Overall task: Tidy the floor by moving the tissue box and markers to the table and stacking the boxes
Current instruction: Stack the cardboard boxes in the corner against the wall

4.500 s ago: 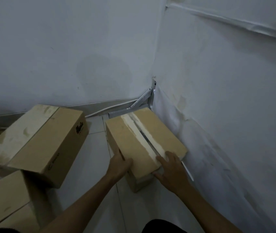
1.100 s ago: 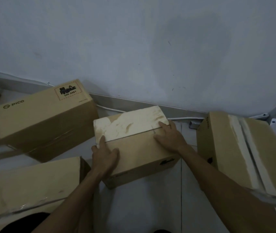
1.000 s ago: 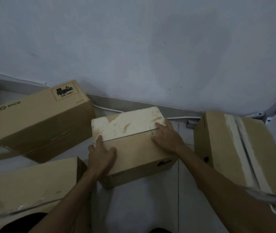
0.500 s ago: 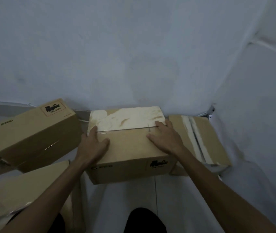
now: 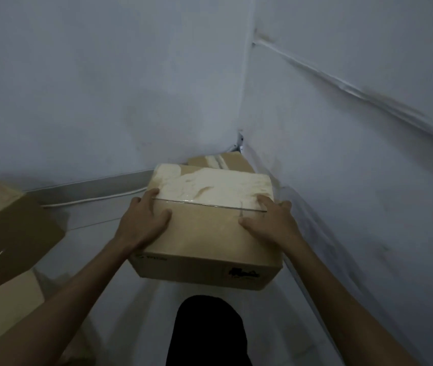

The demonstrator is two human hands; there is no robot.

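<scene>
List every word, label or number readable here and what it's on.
Nothing here can be read.
On the held box, front left: faint print, too blurred.
On the held box, front right: black stamp, blurred.
On the left box, top: black stamp, blurred.

Front box (image 5: 205, 233) in my grip: tan cardboard, cream-white patch across far half of top, black stamp on near face. Corner box (image 5: 226, 161): tan, pale stripes. Left box (image 5: 12, 228): brown, black mark.

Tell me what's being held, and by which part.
The cardboard box: left hand grips its upper left edge, right hand its upper right edge.
</scene>
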